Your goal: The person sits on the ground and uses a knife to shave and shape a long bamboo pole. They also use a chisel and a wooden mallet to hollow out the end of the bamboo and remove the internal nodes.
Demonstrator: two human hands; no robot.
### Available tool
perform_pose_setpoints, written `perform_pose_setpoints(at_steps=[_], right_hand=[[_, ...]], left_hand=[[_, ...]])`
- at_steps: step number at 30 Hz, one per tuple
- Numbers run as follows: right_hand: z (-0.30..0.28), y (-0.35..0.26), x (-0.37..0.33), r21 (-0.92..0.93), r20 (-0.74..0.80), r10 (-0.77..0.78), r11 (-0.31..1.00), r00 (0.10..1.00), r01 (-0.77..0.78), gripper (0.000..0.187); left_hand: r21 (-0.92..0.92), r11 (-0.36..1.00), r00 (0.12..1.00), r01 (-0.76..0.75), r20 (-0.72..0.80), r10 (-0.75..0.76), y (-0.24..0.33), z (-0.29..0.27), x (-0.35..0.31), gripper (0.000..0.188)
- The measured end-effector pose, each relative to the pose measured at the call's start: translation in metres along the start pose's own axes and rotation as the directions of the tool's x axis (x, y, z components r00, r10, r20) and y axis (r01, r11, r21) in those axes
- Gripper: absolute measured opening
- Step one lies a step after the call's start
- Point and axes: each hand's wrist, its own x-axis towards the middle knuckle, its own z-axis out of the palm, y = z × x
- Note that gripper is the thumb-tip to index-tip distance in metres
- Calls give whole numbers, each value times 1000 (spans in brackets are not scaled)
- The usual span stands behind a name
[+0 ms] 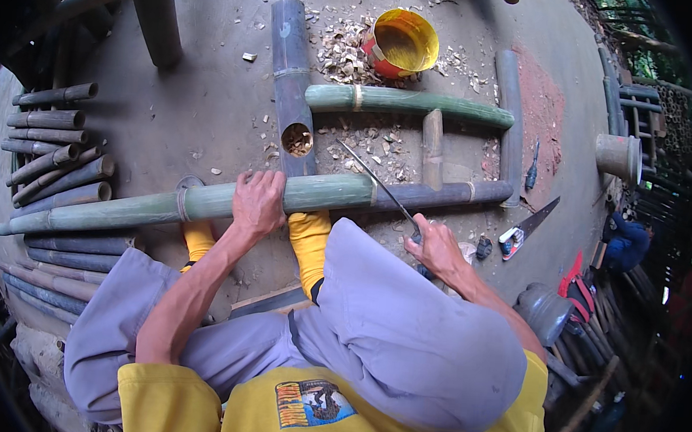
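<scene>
My left hand (258,201) is wrapped over a long green bamboo pole (124,210) that runs across in front of my knees. The pole's right end meets a dark bamboo length (434,195); whether they are joined I cannot tell. My right hand (437,247) grips the handle of a long, thin-bladed tool (376,177). Its blade slants up and left across the bamboo near that meeting place. The tool's exact kind is unclear. Beyond lies a bamboo frame, with a green rail (408,102), a short upright (432,150) and a thick dark post (294,78) holed near its lower end.
A red and yellow bucket (377,63) stands among wood chips (342,51). To the right lie a handsaw (531,227), a screwdriver-like tool (532,166) and a large clear jug (544,311). Cut bamboo lengths (54,136) are stacked at left. A grey cylinder (619,157) stands far right.
</scene>
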Motion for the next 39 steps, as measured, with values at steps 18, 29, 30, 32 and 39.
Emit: perform_pose_setpoints(at_steps=[18,29,30,32,39], right_hand=[[5,0,-9,15,-307,-169,983,937,182,29],[7,11,-8,84,-244,-106,988,964,130,31],[11,23,-8,24,-83,-22,999,996,24,31],[-9,-1,-8,92,-91,-20,995,996,28,31],[5,-11,-17,99,-468,-234,944,852,314,29]], left_hand=[[67,997,971,-31,-234,46,11,11,-18,46],[158,987,934,-31,-346,84,11,25,-24,53],[170,984,941,-42,-324,96,13,23,-23,54],[112,994,991,-15,-130,30,13,6,-18,55],[9,998,948,68,312,-67,-3,-15,3,62]])
